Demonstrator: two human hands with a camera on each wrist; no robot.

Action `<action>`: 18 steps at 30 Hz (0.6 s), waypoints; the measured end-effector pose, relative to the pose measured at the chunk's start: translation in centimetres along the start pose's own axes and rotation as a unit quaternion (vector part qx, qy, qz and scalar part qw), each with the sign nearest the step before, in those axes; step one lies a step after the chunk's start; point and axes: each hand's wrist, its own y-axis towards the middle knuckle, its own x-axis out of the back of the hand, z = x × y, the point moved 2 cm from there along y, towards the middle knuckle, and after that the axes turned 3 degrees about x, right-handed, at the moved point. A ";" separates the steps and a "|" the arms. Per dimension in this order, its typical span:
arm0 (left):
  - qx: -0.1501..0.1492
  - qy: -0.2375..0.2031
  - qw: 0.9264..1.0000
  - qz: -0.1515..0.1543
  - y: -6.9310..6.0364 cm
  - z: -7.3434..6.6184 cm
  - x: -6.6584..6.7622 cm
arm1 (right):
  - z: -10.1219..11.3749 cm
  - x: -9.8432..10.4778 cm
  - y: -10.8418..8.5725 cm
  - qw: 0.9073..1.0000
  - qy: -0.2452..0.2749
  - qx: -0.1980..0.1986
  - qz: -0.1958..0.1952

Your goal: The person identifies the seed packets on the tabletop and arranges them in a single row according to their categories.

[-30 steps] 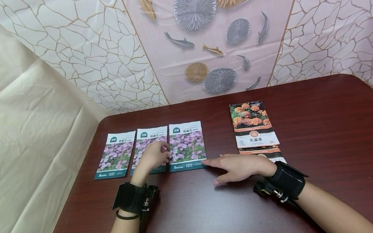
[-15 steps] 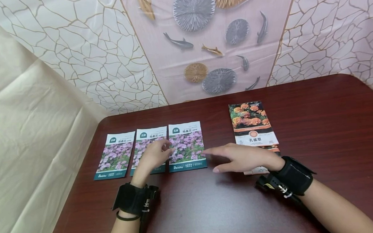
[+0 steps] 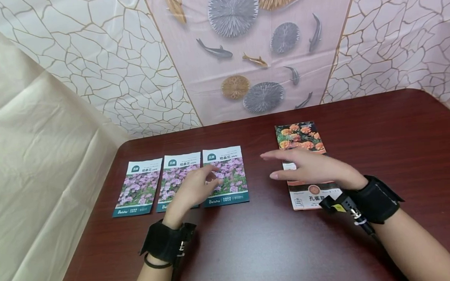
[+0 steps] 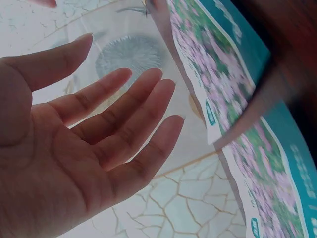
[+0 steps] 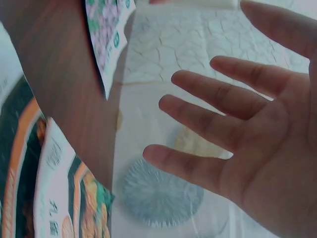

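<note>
Three packets with pink flowers lie in a row on the left: the left one (image 3: 138,188), the middle one (image 3: 179,172) and the right one (image 3: 232,173). My left hand (image 3: 193,187) hovers over the middle and right packets, its fingers loosely bent and holding nothing; the left wrist view shows the empty palm (image 4: 64,158). Above two overlapping orange-flower packets, the upper one (image 3: 298,135) and the lower one (image 3: 310,197), is my right hand (image 3: 316,166), fingers extended. Its palm (image 5: 277,144) is empty in the right wrist view and partly covers them in the head view.
The dark red-brown table (image 3: 391,150) extends to both sides. Behind it hangs a patterned cloth (image 3: 131,65) with fish and round shapes, and a cream cloth (image 3: 33,165) drapes along the left side.
My right hand has moved from the right pink packet's edge up and rightward over the orange packets. My left hand has shifted slightly right. The packets have stayed in place.
</note>
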 end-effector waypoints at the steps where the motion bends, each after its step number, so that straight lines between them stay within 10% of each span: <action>1: -0.008 0.002 1.000 0.002 0.0 -0.2 0.0 | -0.1 0.3 -0.1 1.000 -0.009 0.000 -0.012; 18: -0.119 0.024 0.991 0.056 0.5 -3.5 -1.8 | -2.5 4.2 -1.5 0.987 -0.026 -0.115 -0.109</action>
